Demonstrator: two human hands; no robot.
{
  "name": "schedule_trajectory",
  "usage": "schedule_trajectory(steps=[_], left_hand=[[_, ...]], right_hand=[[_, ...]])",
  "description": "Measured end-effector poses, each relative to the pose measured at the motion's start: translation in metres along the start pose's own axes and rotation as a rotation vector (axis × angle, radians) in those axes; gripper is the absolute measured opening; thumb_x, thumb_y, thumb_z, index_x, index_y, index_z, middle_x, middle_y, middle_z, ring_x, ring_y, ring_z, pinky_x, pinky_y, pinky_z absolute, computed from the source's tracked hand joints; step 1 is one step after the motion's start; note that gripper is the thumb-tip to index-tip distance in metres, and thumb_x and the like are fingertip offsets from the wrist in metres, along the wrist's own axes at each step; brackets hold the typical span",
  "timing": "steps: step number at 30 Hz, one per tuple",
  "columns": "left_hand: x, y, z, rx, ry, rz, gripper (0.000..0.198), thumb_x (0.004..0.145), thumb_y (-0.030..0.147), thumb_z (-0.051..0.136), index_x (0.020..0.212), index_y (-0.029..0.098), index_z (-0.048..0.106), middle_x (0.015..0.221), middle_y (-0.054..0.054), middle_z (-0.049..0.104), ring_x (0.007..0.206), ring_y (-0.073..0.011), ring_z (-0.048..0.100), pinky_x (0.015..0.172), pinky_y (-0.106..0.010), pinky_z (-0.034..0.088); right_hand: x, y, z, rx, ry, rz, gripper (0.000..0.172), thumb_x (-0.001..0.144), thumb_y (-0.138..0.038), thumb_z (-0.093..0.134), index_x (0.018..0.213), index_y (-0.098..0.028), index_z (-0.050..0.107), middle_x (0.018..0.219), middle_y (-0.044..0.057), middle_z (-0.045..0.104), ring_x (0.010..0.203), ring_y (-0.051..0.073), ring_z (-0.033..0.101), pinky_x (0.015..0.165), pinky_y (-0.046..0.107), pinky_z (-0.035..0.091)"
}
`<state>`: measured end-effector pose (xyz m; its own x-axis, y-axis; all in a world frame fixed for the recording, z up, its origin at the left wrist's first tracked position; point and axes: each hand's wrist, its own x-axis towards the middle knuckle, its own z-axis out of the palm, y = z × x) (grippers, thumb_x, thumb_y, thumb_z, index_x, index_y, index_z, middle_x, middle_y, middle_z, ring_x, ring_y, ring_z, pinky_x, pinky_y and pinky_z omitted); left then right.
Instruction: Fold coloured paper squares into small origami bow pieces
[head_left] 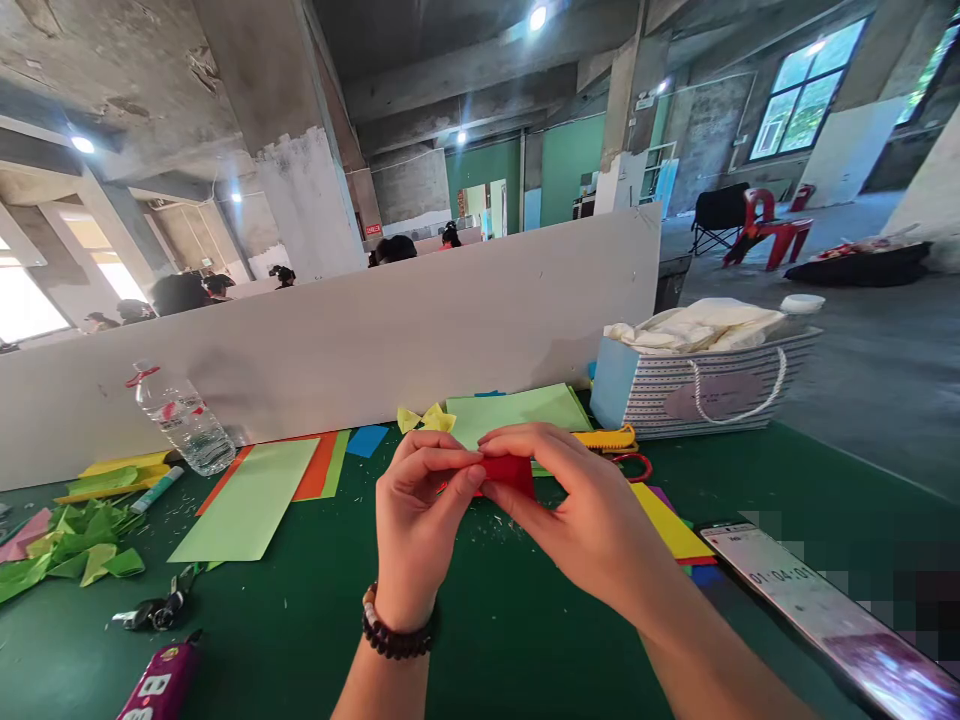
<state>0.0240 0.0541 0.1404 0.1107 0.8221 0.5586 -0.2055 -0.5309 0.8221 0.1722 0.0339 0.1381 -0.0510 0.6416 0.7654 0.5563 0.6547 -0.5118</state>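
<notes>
Left hand [416, 525] and right hand [574, 500] pinch folded red paper [510, 475], a yellow bow [425, 419] just behind it, a flat green sheet [247, 500] beside it.

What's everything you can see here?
Red paper: one piece, red, centre, pinched.
Paper sheets: two, light green, either side of centre.
Paper bow: one, yellow, just beyond centre.
Water bottle: one, clear, left, by the partition.
Scissors: one pair, red handles, right of centre.
Tote bag: one, grey-striped, far right, holding white cloth.
Left hand: one, bare, dark beaded bracelet.
Right hand: one, bare, pinching the paper.
</notes>
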Motion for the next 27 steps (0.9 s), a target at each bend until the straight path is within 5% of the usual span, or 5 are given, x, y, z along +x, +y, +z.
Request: schedule_trajectory(steps=[11,16,23,27], left_hand=[[0.001,0.001,0.0,0.075,-0.019,-0.055,0.007,0.081,0.023,0.069,0.087,0.021,0.07,0.087,-0.003,0.062,0.079,-0.0138,0.06,0.069,-0.024,0.052],[0.0,-0.001,0.003,0.153,0.048,-0.082,0.004,0.081,0.022,0.066,0.084,0.019,0.067,0.083,-0.002,0.065,0.075,-0.0134,0.063,0.065,-0.023,0.053],[-0.001,0.004,0.008,0.259,0.061,-0.079,0.011,0.075,0.007,0.056,0.077,0.018,0.056,0.07,0.003,0.059,0.06,-0.008,0.056,0.053,-0.017,0.048],[-0.003,0.003,0.006,0.269,0.078,-0.059,0.015,0.072,0.005,0.055,0.075,0.019,0.054,0.07,0.004,0.057,0.057,-0.0076,0.056,0.052,-0.018,0.047]], right_hand=[[0.004,0.012,-0.006,0.38,-0.181,0.245,0.021,0.088,-0.039,0.057,0.102,-0.024,0.058,0.097,0.004,0.069,0.093,0.019,0.067,0.067,0.026,0.058],[0.005,0.009,0.0,0.099,-0.051,0.047,0.011,0.089,-0.027,0.053,0.096,-0.024,0.062,0.097,0.003,0.07,0.088,0.017,0.068,0.069,0.027,0.056],[0.003,0.01,0.005,-0.14,0.1,-0.262,0.014,0.086,-0.013,0.056,0.089,-0.024,0.064,0.07,-0.002,0.07,0.062,0.012,0.066,0.057,0.024,0.05],[0.002,0.006,0.007,-0.163,0.055,-0.255,0.017,0.086,-0.013,0.054,0.092,-0.025,0.064,0.075,-0.001,0.071,0.066,0.014,0.067,0.058,0.025,0.051]])
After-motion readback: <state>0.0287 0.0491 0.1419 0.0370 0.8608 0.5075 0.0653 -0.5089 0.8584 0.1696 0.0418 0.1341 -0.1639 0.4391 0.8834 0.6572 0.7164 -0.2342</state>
